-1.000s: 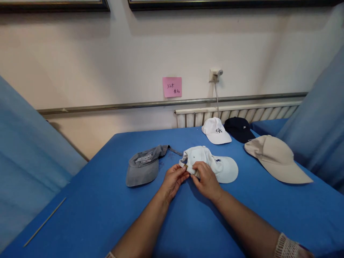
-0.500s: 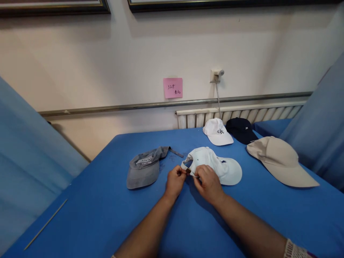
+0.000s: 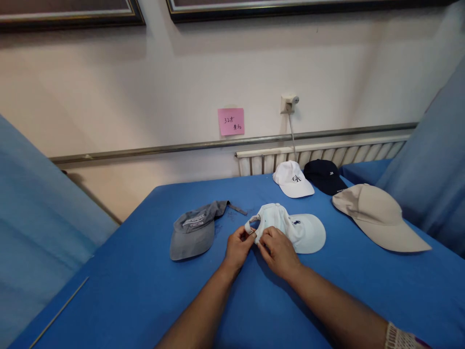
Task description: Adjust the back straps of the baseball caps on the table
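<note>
A white cap (image 3: 296, 228) with a small dark logo lies on the blue table (image 3: 145, 286), its brim pointing right. Its back strap faces me. My left hand (image 3: 238, 248) pinches the strap end at the cap's rear, fingers closed. My right hand (image 3: 278, 251) grips the rear edge of the same cap just beside it, fingers curled on the fabric. Both hands nearly touch each other.
A grey cap (image 3: 194, 230) lies left of the white one. At the back right sit a white cap with letters (image 3: 292, 179), a dark navy cap (image 3: 324, 175) and a large beige cap (image 3: 378, 217). A radiator (image 3: 327, 155), a pink note (image 3: 231, 121) and a wall plug (image 3: 288, 103) are behind.
The white cap's back strap has been worked between both hands and the crown now looks more bunched. Both hands stay at the rear of the cap.
</note>
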Tool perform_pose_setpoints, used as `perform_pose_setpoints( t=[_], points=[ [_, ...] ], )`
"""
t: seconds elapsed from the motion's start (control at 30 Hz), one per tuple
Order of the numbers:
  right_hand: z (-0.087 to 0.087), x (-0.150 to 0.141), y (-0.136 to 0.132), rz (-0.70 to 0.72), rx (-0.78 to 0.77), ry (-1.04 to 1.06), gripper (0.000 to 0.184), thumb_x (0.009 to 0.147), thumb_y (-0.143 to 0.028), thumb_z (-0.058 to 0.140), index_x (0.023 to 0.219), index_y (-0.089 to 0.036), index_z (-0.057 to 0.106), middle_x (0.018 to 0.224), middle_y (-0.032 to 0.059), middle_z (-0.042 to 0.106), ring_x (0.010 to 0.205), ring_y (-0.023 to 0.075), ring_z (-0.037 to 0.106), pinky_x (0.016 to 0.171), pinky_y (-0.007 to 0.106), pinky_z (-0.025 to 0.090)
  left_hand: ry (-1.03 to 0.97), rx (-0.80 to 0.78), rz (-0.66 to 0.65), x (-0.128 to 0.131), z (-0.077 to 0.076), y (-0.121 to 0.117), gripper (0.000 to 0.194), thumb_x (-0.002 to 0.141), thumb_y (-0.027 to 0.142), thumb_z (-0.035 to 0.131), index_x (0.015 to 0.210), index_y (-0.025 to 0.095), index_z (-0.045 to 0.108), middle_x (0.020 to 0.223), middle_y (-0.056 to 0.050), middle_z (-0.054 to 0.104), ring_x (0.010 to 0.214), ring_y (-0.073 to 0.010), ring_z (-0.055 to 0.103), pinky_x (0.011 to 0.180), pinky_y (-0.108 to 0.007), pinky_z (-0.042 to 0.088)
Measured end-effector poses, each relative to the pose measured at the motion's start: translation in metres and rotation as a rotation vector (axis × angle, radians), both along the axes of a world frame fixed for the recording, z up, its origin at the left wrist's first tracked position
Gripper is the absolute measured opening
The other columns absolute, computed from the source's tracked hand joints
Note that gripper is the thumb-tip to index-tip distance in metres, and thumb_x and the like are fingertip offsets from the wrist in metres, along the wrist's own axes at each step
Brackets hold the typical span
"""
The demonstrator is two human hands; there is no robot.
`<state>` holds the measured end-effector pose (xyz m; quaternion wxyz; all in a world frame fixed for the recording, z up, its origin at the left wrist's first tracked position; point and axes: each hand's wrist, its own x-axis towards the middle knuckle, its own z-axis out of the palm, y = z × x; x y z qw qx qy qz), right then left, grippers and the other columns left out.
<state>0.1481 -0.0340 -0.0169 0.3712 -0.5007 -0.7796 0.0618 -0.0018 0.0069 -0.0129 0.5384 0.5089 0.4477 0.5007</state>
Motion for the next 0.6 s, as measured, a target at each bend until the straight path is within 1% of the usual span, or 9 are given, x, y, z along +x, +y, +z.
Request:
perform_pose_setpoints(
  t=[0.07,0.13,0.2,0.27,0.33,0.43,0.5,0.57,0.6],
  points=[
    [0.003,-0.001,-0.002,0.005,0.019,-0.034,0.012,0.092,-0.018,0.047,0.084,-0.019,0.055,0.090,0.0075,0.057,0.083,0.0213,0.055,0.075,0.034,0.045,0.094,0.098,0.021,0.001,0.003,-0.002,0.017,0.070,0.025,0.075,0.083,0.016,0.073,0.076,-0.002,0.069,0.072,-0.0157,0.058,0.071,-0.025,0.045],
    [0.004,-0.002,-0.003,-0.007,0.023,-0.053,0.013,0.094,-0.019,0.044,0.086,-0.019,0.054,0.089,0.0080,0.059,0.081,0.0215,0.055,0.073,0.034,0.044,0.154,0.137,0.010,0.002,0.005,-0.004,0.017,0.073,0.024,0.072,0.088,0.017,0.074,0.079,-0.001,0.070,0.073,-0.0162,0.058,0.072,-0.025,0.045],
    [0.002,-0.002,-0.004,-0.025,0.003,-0.051,0.014,0.095,-0.020,0.043,0.087,-0.019,0.054,0.086,0.0075,0.061,0.076,0.0212,0.056,0.068,0.033,0.042,0.164,0.134,0.015,0.002,0.007,-0.006,0.018,0.074,0.024,0.071,0.090,0.017,0.074,0.080,-0.001,0.070,0.072,-0.0159,0.058,0.072,-0.025,0.045],
    [-0.002,-0.002,-0.003,-0.030,-0.058,0.015,0.015,0.096,-0.023,0.042,0.087,-0.020,0.054,0.081,0.0056,0.062,0.071,0.0202,0.057,0.064,0.031,0.040,0.122,0.096,0.041,0.001,0.007,-0.006,0.020,0.071,0.024,0.074,0.089,0.017,0.074,0.080,-0.001,0.070,0.073,-0.0159,0.058,0.073,-0.025,0.045],
    [-0.006,-0.001,-0.001,-0.011,-0.154,0.161,0.014,0.095,-0.026,0.044,0.087,-0.021,0.053,0.075,0.0024,0.062,0.066,0.0185,0.058,0.060,0.029,0.039,0.044,0.034,0.032,0.000,0.006,-0.005,0.024,0.068,0.024,0.077,0.091,0.015,0.074,0.079,-0.002,0.069,0.073,-0.0158,0.058,0.073,-0.025,0.045],
    [-0.013,0.001,0.005,0.038,-0.296,0.462,0.017,0.093,-0.033,0.048,0.081,-0.022,0.051,0.065,-0.0025,0.057,0.058,0.0155,0.054,0.056,0.026,0.038,-0.080,-0.059,-0.114,-0.004,0.007,-0.004,0.035,0.069,0.026,0.078,0.101,0.015,0.072,0.082,-0.004,0.068,0.073,-0.0157,0.058,0.072,-0.026,0.046],
    [-0.016,0.003,0.010,0.070,-0.363,0.649,0.023,0.091,-0.040,0.050,0.076,-0.022,0.050,0.060,-0.0043,0.051,0.054,0.0136,0.048,0.053,0.025,0.036,-0.095,-0.051,-0.215,-0.007,0.008,-0.003,0.039,0.067,0.025,0.080,0.104,0.016,0.072,0.090,-0.006,0.067,0.079,-0.0166,0.059,0.076,-0.026,0.046],
    [-0.018,0.004,0.013,0.092,-0.420,0.788,0.029,0.088,-0.047,0.054,0.075,-0.022,0.051,0.056,-0.0057,0.046,0.050,0.0120,0.042,0.049,0.024,0.033,-0.052,0.011,-0.262,-0.009,0.009,-0.002,0.039,0.065,0.024,0.082,0.102,0.016,0.074,0.094,-0.006,0.065,0.084,-0.0169,0.058,0.079,-0.025,0.046],
    [-0.017,0.005,0.014,0.103,-0.446,0.836,0.030,0.087,-0.049,0.055,0.075,-0.021,0.051,0.055,-0.0064,0.044,0.048,0.0113,0.039,0.047,0.023,0.031,-0.021,0.043,-0.270,-0.010,0.008,-0.002,0.038,0.064,0.023,0.082,0.100,0.016,0.074,0.094,-0.006,0.064,0.083,-0.0162,0.058,0.077,-0.024,0.045]
  ],
)
